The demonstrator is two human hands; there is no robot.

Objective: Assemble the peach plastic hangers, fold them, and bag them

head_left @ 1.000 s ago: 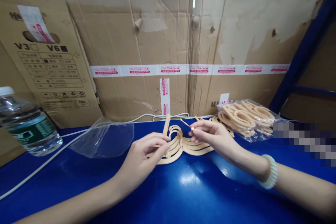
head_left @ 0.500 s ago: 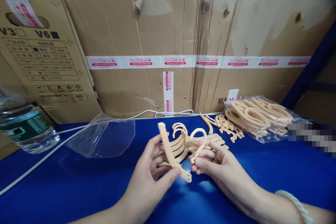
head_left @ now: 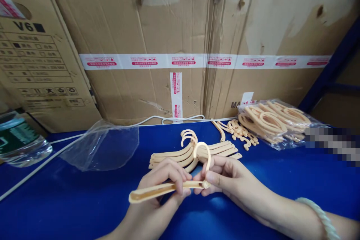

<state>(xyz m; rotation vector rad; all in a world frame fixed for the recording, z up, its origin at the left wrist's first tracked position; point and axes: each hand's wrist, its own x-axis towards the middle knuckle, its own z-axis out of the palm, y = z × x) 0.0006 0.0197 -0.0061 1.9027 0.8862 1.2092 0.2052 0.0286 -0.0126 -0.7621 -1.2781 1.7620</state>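
Note:
My left hand (head_left: 165, 187) is closed around a beige plastic hanger arm (head_left: 152, 192), which lies nearly level with its hollow side towards me. Between thumb and fingers, my right hand (head_left: 227, 176) pinches a curved beige hanger hook (head_left: 203, 148) with its open curve upward. The hook's lower end meets the right end of the arm; whether they are joined I cannot tell. Just behind my hands lies a stack of beige hangers (head_left: 180, 152) with their hooks pointing away, partly covered by my fingers.
Loose hooks (head_left: 239, 131) and a single hanger arm (head_left: 218, 130) lie behind the stack. Bagged hanger parts (head_left: 275, 122) rest at the back right. A clear plastic bag (head_left: 104, 148), a white cable (head_left: 36, 168) and a water bottle (head_left: 21, 138) are on the left. Cardboard (head_left: 146, 93) stands behind the blue table (head_left: 281, 180).
My left hand has turned the hanger arm from steeply tilted to nearly level. Its end and the hook's lower end, apart before, now meet. The view has shifted slightly right.

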